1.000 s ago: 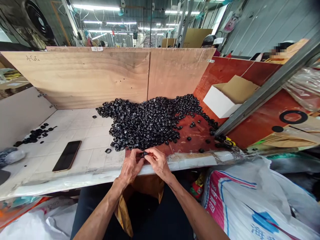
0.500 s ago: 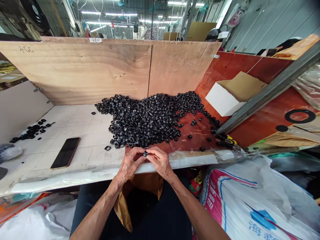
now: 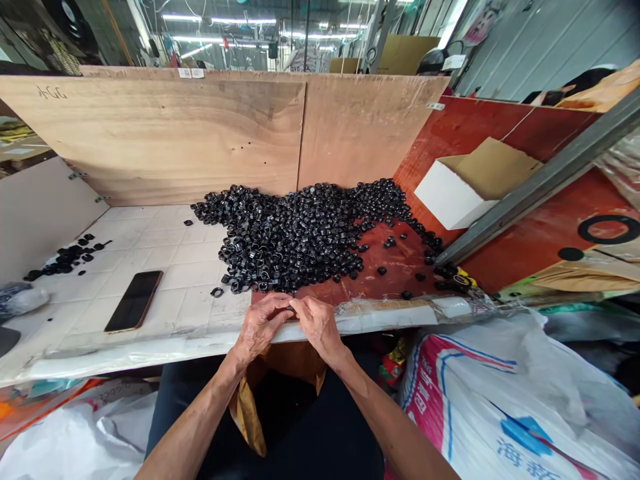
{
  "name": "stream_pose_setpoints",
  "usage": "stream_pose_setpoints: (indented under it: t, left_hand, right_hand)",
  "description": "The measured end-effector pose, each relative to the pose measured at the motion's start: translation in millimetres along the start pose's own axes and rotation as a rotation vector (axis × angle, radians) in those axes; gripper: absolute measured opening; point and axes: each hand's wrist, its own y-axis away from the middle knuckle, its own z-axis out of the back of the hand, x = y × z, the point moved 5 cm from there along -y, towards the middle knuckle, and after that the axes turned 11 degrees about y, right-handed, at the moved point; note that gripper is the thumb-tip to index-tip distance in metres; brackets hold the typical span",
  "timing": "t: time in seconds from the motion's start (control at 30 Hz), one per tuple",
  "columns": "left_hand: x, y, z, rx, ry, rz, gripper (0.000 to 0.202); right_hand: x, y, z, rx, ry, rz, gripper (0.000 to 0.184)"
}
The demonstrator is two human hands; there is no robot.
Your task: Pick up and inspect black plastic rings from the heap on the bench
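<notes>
My left hand (image 3: 259, 327) and my right hand (image 3: 317, 323) meet at the table's front edge, fingertips pinched together on one small black ring part (image 3: 291, 308). Most of that part is hidden by the fingers. Just beyond the hands lies a large heap of black ring parts (image 3: 305, 233), spread across the white tiled top and a red board. A single loose ring (image 3: 217, 292) lies left of the hands.
A dark phone (image 3: 134, 301) lies on the tiled table (image 3: 165, 267) at the left, with a small cluster of black parts (image 3: 65, 259) farther left. Plywood walls (image 3: 165, 133) close the back. A white cardboard box (image 3: 463, 187) leans at the right. A woven sack (image 3: 500, 407) stands at lower right.
Both hands have stayed together at the table edge, and the fingers have closed more tightly over the small black part. The view has shifted slightly.
</notes>
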Motion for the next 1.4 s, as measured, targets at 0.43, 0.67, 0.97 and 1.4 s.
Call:
stream_pose_setpoints:
  t: [0.43,0.67,0.97,1.4]
  left_hand:
    - [11,4,0.3,-0.086,0.124,0.102,0.02]
    - [11,5,0.3,-0.127,0.147,0.128,0.023]
    - [3,9,-4.1,-0.09,0.233,0.214,0.023]
    - [-27,78,-15.1,0.126,-0.191,0.031,0.027]
  right_hand:
    - [4,4,11,-0.031,0.066,0.108,0.033]
    - [14,7,17,-0.06,0.023,0.035,0.035]
    - [12,17,21,-0.047,-0.076,-0.021,0.018]
    - [14,84,-26,0.32,-0.534,-0.686,0.039]
